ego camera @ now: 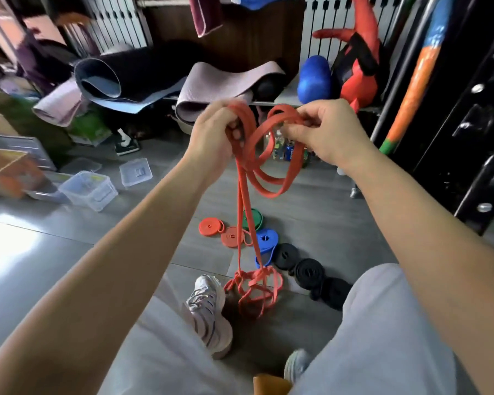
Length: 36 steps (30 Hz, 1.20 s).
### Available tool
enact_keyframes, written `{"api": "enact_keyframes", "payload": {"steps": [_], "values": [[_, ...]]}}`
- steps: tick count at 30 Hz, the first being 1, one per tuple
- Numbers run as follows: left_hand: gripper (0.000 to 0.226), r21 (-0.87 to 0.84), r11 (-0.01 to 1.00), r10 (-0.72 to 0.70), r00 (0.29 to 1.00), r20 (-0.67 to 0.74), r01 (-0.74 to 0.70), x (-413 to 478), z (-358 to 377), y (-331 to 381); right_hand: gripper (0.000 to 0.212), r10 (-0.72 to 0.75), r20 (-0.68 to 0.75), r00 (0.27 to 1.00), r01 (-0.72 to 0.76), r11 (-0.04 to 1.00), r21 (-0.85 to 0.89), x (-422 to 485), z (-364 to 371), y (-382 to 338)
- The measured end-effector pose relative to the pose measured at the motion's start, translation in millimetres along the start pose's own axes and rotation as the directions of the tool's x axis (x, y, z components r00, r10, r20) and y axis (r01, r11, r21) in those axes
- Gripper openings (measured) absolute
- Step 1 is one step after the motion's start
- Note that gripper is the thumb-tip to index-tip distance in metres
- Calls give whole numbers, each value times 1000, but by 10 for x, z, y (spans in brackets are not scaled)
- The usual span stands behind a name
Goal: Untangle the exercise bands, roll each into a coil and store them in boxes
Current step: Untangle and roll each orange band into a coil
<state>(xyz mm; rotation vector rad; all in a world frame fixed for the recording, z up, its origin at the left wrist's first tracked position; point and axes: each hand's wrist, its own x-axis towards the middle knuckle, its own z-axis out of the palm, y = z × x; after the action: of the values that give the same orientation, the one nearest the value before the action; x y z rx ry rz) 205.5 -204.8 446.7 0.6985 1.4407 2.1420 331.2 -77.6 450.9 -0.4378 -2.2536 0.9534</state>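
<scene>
So we had the orange exercise band [268, 178] up in the air in front of us, both hands on it. Our left hand [214, 135] was closed around a bunch of its loops, fingers curled through them. Our right hand [325, 132] was pinching another loop just beside it, thumb and fingertips on the strap. A few loops drooped between the hands. Two long strands hung straight down to a messy knot [257, 283] right by our white sneaker [208, 306]. Honestly couldn't tell if the knot touched the grey floor [154, 252] or hung just above it.

Down on the floor past the knot, the rolled bands lay in a rough line: two orange coils [210, 226], a green coil [254, 219], a blue coil [265, 240] with its tail loose, and three black coils [309, 272] touching each other.

Off to the left sat a clear plastic box [89, 189], with a clear lid [136, 171] lying flat near it. Further back a low shelf held rolled yoga mats [211, 81] and a blue ball [314, 79].
</scene>
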Motion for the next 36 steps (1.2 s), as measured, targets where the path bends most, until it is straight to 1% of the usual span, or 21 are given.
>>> {"api": "enact_keyframes", "payload": {"steps": [2,3,5,8,11,15,16,18,20,21,22,23,24,25,26,28,29,30,31,33,36], "values": [[28,-77,996,53,998,29,-51,24,58,162,10,-14,-1,1000,14,1000,-25,37,8,1],[28,-64,995,81,995,61,-77,51,90,233,11,-1,6,1000,2,999,-44,52,20,4],[26,103,988,104,987,121,-116,76,145,333,14,59,108,992,-65,996,54,34,67,-3],[25,449,879,60,970,234,-162,-23,204,270,28,114,302,947,-231,893,385,-64,267,4],[27,639,735,25,951,307,-226,-162,153,125,31,132,212,968,-211,884,417,-90,511,56],[35,683,698,6,956,294,-215,-303,-33,-19,35,91,178,980,-146,935,323,-140,720,106],[39,676,716,-22,962,271,-174,-326,-92,-73,35,80,183,980,-134,944,301,-157,763,115],[50,564,821,-49,974,221,-87,-359,-220,-177,29,100,205,974,-167,926,339,-183,837,124],[71,373,926,23,996,92,-55,-401,-352,-345,26,130,197,972,-201,891,408,-170,849,84],[83,329,943,47,999,20,-51,-434,-420,-485,26,115,188,975,-186,887,422,-154,824,39],[93,334,942,41,999,4,-40,-485,-486,-675,25,87,176,980,-155,892,425,-131,782,-25],[97,348,937,1,999,46,-17,-552,-546,-909,23,55,159,986,-121,889,442,-104,726,-94],[92,371,928,-74,992,106,30,-632,-592,-1176,21,29,141,990,-94,871,482,-77,657,-176],[78,428,898,-174,975,141,98,-714,-645,-1452,19,4,124,992,-70,843,533,-47,589,-258],[59,534,829,-278,951,138,165,-777,-699,-1724,17,-24,109,994,-43,823,567,-25,513,-338],[22,762,589,-455,890,37,269,-866,-822,-2205,13,-70,63,996,21,820,572,8,369,-446],[17,830,459,-532,846,-28,316,-895,-885,-2392,11,-85,36,996,50,827,559,13,301,-462],[17,856,369,-584,807,-90,362,-910,-948,-2516,11,-93,15,996,71,847,527,10,237,-456],[20,842,347,-599,788,-140,413,-901,-994,-2576,13,-102,5,995,88,879,469,5,184,-423],[27,730,478,-535,821,-199,488,-839,-1064,-2533,15,-106,18,994,95,940,327,-18,107,-279],[31,623,660,-387,901,-198,420,-626,-1016,-2139,10,-48,44,998,42,991,130,-81,83,-6]]}}
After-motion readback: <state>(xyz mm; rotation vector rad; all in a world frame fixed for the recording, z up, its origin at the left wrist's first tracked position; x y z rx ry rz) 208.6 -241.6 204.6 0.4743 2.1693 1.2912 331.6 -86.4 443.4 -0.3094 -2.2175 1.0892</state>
